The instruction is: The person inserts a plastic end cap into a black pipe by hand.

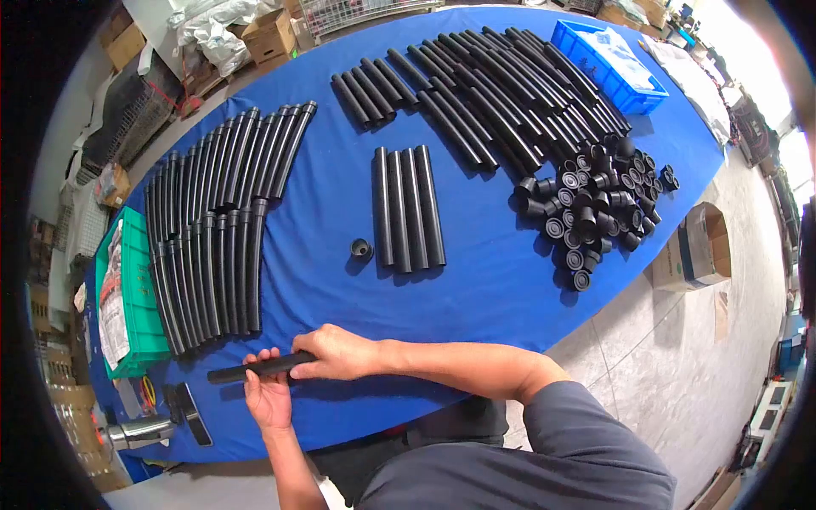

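My left hand (269, 398) has its fingers around the middle of a black tube (231, 374) near the front edge of the blue cloth. At the tube's right end, my right hand (333, 353) is closed over it; that end is hidden under the fingers. The tube lies nearly level, pointing left. Farther in, four black tubes (410, 208) lie side by side, with one black cap (361, 249) just left of them. Rows of tubes with fitted ends (223, 170) cover the left side of the cloth.
Many loose tubes (501, 85) lie at the back, beside a heap of black caps (595, 200). A blue bin (633, 98) stands at the back right, a green crate (140, 289) at the left edge. A phone (194, 415) lies front left, near a metallic object (140, 432).
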Action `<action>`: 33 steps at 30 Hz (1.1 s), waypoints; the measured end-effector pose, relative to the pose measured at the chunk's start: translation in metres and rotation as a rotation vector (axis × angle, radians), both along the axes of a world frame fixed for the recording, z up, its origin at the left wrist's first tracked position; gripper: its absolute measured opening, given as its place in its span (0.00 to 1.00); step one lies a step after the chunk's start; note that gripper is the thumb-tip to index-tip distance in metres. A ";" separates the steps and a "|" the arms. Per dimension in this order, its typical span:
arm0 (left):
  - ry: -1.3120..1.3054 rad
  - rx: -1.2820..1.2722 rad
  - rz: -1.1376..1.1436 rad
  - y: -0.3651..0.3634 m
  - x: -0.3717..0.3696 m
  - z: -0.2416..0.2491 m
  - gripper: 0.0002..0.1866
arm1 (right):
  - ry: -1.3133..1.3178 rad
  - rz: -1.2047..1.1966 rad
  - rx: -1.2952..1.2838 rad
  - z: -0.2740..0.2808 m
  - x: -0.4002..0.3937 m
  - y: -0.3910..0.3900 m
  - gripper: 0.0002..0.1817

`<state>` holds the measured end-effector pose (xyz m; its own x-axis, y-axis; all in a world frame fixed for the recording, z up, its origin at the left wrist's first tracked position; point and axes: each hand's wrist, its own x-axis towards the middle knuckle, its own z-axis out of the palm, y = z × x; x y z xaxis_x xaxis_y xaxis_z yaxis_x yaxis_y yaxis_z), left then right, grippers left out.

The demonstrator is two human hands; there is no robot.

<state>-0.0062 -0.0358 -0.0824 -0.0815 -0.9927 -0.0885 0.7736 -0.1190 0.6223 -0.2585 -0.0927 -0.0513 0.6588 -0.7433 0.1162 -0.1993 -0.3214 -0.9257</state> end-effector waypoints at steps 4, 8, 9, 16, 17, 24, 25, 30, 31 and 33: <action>-0.028 0.028 0.013 -0.001 -0.006 0.005 0.16 | -0.011 -0.069 -0.065 0.002 0.000 0.001 0.17; 0.007 0.011 0.003 0.000 -0.001 0.001 0.16 | -0.049 -0.068 -0.177 -0.007 0.003 0.001 0.16; 0.010 0.000 0.003 0.000 -0.001 0.001 0.16 | -0.049 -0.007 -0.028 -0.007 0.003 -0.002 0.16; 0.016 0.022 0.012 0.000 0.002 -0.002 0.17 | 0.042 -0.138 -0.416 -0.005 0.003 0.007 0.15; 0.008 0.001 0.000 0.000 0.002 -0.003 0.17 | 0.052 -0.135 -0.402 -0.004 0.002 0.007 0.15; 0.000 0.008 0.005 -0.001 -0.001 0.000 0.16 | 0.014 -0.140 -0.351 -0.004 0.005 0.008 0.16; 0.017 0.023 0.014 -0.001 0.001 -0.001 0.16 | -0.001 -0.149 -0.329 -0.001 0.004 0.010 0.15; 0.027 -0.005 0.006 0.001 0.002 0.000 0.17 | -0.031 0.018 0.301 0.025 -0.010 -0.006 0.15; 0.004 -0.009 0.004 0.000 0.001 0.001 0.17 | 0.021 0.061 0.493 0.035 -0.014 -0.007 0.15; 0.017 0.024 0.013 -0.001 0.001 -0.001 0.17 | -0.081 -0.138 -0.232 -0.011 0.005 0.000 0.15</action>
